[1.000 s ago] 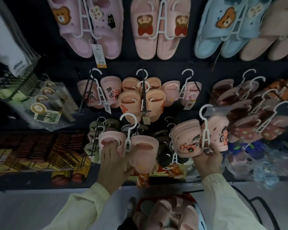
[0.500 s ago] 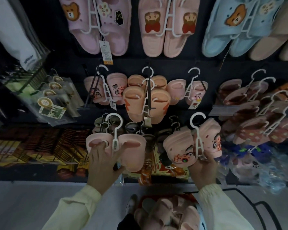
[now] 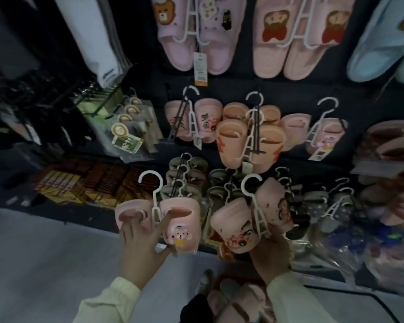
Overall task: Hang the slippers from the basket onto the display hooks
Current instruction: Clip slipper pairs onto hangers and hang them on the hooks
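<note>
My left hand (image 3: 138, 250) holds a pair of small pink slippers (image 3: 182, 227) with a bear patch, clipped on a white hanger (image 3: 154, 197); my fingers reach into both slipper openings. My right hand (image 3: 269, 250) grips from below a second pink pair (image 3: 233, 227) with dark and red patches on its own white hanger (image 3: 254, 201). Both pairs hang in the air in front of the lower display row, off any hook. The basket (image 3: 238, 301) with more pink slippers sits below between my arms.
The dark display wall carries rows of slipper pairs on white hangers: large pink (image 3: 191, 38) and blue ones (image 3: 387, 50) on top, orange ones (image 3: 250, 145) in the middle, grey ones (image 3: 184, 180) low. Black hook rods (image 3: 254, 131) stick out. Packaged goods (image 3: 124, 136) hang at left.
Both hands have lowered and moved slightly left with their slipper pairs. The view has tilted and come closer to the wall. The left pair has tipped so its bear patch shows.
</note>
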A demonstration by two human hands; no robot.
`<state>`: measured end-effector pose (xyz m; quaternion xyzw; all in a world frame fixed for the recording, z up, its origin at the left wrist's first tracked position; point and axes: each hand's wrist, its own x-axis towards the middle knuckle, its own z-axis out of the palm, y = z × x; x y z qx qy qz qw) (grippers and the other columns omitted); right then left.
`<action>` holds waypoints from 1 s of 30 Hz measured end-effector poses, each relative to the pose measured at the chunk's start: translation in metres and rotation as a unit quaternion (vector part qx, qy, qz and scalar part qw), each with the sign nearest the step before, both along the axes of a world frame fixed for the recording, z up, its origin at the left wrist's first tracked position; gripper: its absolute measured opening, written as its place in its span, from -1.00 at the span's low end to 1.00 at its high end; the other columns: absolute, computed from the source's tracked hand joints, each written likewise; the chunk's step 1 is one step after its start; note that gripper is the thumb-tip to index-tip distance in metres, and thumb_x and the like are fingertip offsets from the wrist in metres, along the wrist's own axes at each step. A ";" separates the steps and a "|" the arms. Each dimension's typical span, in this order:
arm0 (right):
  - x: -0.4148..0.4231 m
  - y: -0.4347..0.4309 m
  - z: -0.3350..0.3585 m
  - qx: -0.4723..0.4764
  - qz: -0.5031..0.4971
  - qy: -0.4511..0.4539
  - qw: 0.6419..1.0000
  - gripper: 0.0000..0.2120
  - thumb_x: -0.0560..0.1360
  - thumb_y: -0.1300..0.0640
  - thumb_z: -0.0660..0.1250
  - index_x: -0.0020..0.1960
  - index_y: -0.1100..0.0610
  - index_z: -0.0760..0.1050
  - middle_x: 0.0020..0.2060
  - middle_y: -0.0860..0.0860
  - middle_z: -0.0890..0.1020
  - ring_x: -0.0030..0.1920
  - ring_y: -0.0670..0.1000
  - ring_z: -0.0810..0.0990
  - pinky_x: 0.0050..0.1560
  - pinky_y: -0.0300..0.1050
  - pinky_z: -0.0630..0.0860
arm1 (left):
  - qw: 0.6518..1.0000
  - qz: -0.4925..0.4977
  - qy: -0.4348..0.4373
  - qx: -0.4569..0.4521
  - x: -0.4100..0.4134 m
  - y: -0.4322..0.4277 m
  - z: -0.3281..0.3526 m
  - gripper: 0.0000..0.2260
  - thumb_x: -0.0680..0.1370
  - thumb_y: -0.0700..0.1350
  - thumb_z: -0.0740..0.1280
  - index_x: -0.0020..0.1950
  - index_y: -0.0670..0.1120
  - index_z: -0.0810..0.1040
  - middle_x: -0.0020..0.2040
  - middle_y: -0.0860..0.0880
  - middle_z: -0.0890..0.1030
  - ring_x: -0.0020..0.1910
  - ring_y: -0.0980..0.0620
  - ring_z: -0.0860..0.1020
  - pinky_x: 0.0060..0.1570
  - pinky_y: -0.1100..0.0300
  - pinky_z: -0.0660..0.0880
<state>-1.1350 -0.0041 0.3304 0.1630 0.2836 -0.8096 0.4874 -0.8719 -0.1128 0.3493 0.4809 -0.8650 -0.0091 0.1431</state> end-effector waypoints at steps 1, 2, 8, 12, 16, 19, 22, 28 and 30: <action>0.008 -0.005 0.000 0.016 0.012 -0.014 1.000 -0.62 0.62 0.19 0.12 -0.06 0.13 0.72 -0.06 0.15 0.72 -0.10 0.12 0.73 -0.22 0.00 0.67 | 1.000 0.009 0.001 0.006 0.005 0.000 0.001 0.00 0.05 0.14 0.70 0.44 0.17 0.37 0.06 -0.25 0.35 0.02 -0.26 0.36 -0.10 -0.19 0.48; 0.013 -0.009 -0.006 0.022 0.026 -0.013 0.999 -0.60 0.62 0.19 0.11 -0.09 0.13 0.74 -0.05 0.17 0.71 -0.10 0.14 0.73 -0.21 0.03 0.67 | 1.000 0.020 0.000 -0.007 0.012 -0.002 0.000 -0.02 0.05 0.12 0.71 0.42 0.16 0.38 0.06 -0.28 0.37 0.03 -0.27 0.36 -0.09 -0.21 0.48; 0.051 -0.046 -0.009 0.036 0.115 0.017 0.993 -0.58 0.55 0.11 0.21 0.38 0.18 0.48 0.19 0.20 0.64 0.13 0.19 0.66 0.04 0.11 0.61 | 0.996 0.092 0.001 -0.005 0.047 0.000 0.004 -0.26 0.28 0.25 0.46 0.43 0.19 0.35 0.07 -0.34 0.39 0.06 -0.30 0.38 -0.02 -0.16 0.38; 0.068 -0.071 -0.005 0.029 0.153 0.002 0.988 -0.65 0.61 0.11 0.15 0.30 0.20 0.54 0.24 0.20 0.61 0.24 0.22 0.60 0.29 0.19 0.47 | 0.987 0.161 0.020 0.000 0.069 -0.001 0.009 -0.29 0.28 0.32 0.27 0.43 0.22 0.34 0.10 -0.31 0.36 0.08 -0.30 0.37 -0.01 -0.14 0.31; 0.078 -0.097 0.006 0.014 0.174 0.048 0.983 -0.64 0.63 0.12 0.14 0.34 0.18 0.54 0.22 0.19 0.63 0.19 0.19 0.63 0.22 0.16 0.49 | 0.982 0.188 0.032 -0.008 0.086 -0.007 0.012 -0.24 0.22 0.28 0.40 0.41 0.22 0.34 0.14 -0.35 0.37 0.12 -0.35 0.39 0.03 -0.19 0.32; 0.081 -0.114 0.012 0.015 0.174 0.069 0.982 -0.59 0.61 0.15 0.18 0.45 0.18 0.43 0.28 0.21 0.59 0.25 0.20 0.58 0.15 0.12 0.53 | 0.979 0.200 0.023 -0.020 0.095 -0.008 0.014 -0.27 0.27 0.32 0.35 0.43 0.20 0.34 0.16 -0.36 0.37 0.13 -0.37 0.38 0.00 -0.20 0.33; 0.082 -0.127 0.014 0.017 0.182 0.061 0.981 -0.57 0.60 0.13 0.20 0.45 0.15 0.42 0.30 0.19 0.57 0.30 0.20 0.55 0.18 0.12 0.52 | 0.976 0.216 0.021 -0.011 0.101 -0.010 0.017 -0.30 0.30 0.35 0.26 0.42 0.19 0.35 0.16 -0.35 0.37 0.13 -0.37 0.38 -0.02 -0.20 0.34; 0.081 -0.150 0.007 0.019 0.215 0.094 0.972 -0.54 0.56 0.09 0.27 0.45 0.14 0.41 0.26 0.18 0.60 0.25 0.21 0.60 0.05 0.10 0.60 | 0.977 0.212 0.016 -0.025 0.101 -0.011 0.017 -0.30 0.31 0.34 0.35 0.41 0.15 0.40 0.17 -0.31 0.36 0.13 -0.38 0.38 0.02 -0.23 0.35; 0.082 -0.157 0.004 0.030 0.211 0.100 0.972 -0.47 0.52 0.07 0.33 0.47 0.13 0.38 0.27 0.18 0.59 0.26 0.22 0.58 -0.02 0.09 0.62 | 0.979 0.200 0.014 -0.033 0.096 -0.012 0.015 -0.21 0.23 0.23 0.58 0.41 0.14 0.41 0.17 -0.31 0.37 0.14 -0.38 0.38 0.02 -0.24 0.36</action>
